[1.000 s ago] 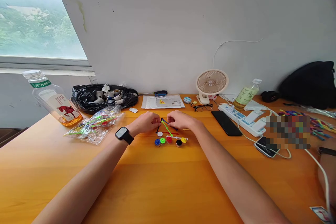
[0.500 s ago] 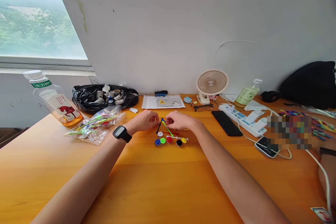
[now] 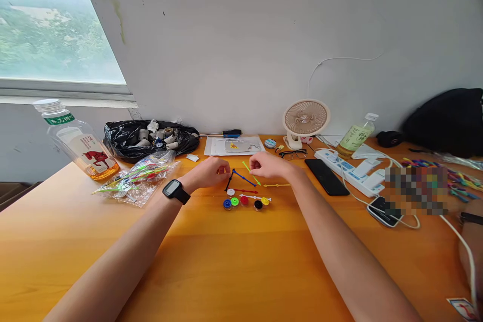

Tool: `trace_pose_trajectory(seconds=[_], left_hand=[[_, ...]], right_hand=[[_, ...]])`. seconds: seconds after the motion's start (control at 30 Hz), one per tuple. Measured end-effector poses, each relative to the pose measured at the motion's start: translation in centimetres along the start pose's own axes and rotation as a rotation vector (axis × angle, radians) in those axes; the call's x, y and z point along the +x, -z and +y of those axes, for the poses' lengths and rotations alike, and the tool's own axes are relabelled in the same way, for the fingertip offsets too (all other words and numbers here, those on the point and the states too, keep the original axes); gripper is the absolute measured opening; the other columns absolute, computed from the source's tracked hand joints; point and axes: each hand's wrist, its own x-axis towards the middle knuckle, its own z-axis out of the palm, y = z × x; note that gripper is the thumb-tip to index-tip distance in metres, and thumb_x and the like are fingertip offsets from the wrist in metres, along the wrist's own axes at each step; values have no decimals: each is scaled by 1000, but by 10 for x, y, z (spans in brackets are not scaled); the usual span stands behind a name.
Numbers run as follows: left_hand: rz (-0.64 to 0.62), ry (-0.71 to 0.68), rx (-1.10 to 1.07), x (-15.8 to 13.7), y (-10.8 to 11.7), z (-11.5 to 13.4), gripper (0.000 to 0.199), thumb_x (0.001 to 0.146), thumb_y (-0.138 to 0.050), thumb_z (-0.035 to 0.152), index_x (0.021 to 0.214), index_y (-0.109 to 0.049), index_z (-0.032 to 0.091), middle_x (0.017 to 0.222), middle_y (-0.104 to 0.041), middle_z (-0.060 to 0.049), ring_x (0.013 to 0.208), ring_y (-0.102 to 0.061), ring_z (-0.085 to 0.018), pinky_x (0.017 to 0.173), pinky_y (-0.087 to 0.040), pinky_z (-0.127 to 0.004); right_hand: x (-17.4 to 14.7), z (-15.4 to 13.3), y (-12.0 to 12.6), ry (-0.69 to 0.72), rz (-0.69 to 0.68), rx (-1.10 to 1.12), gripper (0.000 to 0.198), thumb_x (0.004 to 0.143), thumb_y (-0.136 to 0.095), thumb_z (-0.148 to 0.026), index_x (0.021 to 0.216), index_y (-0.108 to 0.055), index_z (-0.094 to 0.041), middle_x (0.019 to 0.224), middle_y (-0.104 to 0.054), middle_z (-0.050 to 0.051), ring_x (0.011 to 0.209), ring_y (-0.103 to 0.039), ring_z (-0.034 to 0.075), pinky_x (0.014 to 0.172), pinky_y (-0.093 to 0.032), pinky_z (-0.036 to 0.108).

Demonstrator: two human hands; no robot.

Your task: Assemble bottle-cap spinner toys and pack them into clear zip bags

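My right hand [image 3: 264, 165] pinches a thin green plastic arrow [image 3: 256, 177], which slants across its fingertips. My left hand [image 3: 215, 171] has its fingers curled together beside a black arrow [image 3: 228, 183]; whether they grip it is hidden. A blue arrow [image 3: 244, 177] lies between the hands, its upper end close to the black one. In front lie a red arrow [image 3: 247, 191] and a white arrow [image 3: 256, 197], with a yellow arrow [image 3: 275, 185] under my right wrist. Small round spinner-like pieces sit nearer me: white [image 3: 231, 192], blue [image 3: 227, 204], green [image 3: 234, 202], red [image 3: 244, 201], black [image 3: 258, 205] and yellow [image 3: 265, 201].
At left stand a tea bottle [image 3: 83, 146], a plastic bag of colourful parts [image 3: 139, 176] and a black bag [image 3: 113, 136]. Behind are papers [image 3: 215, 147], a screwdriver [image 3: 231, 134] and a fan [image 3: 305, 118]. A phone [image 3: 326, 177] and power strip [image 3: 347, 171] lie right; another person's arm [image 3: 470, 241] shows there.
My right hand has moved to the right with the green arrow, away from the blue one. The blue and yellow arrows now show more fully. My left hand has barely moved.
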Motion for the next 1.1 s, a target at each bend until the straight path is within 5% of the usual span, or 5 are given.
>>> trace_pose_trajectory(seconds=[0.37,1.1], left_hand=[[-53,-90,34,-1,-24,46,11,86,-70,31,86,-77,22,81,-76,-3,66,-63,-15,58,-38,-24],[-3,-8,131,-1,-25,50,14,87,-67,35,87,-77,24,81,-77,-3,67,-64,-18,57,-33,-27]], right_hand=[[-4,8,-4,-186,-146,-83,8,75,-70,-17,82,-73,-18,86,-77,7,72,-65,18,56,-37,26],[-2,13,-6,-190,-161,-86,7,76,-72,-19,83,-73,-20,86,-76,6,72,-65,18,58,-38,26]])
